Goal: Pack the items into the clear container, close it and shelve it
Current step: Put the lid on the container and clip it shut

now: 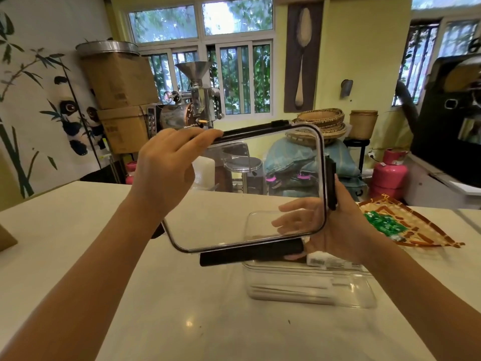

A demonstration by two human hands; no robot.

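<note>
On a pale counter, a clear container sits open beneath the tilted lid gripped by the left hand at 10 o'clock and right hand at 4 o'clock, with a woven tray of green packets at 3 o'clock and a metal roaster beyond.

clear glossy plastic lid — smooth
</note>
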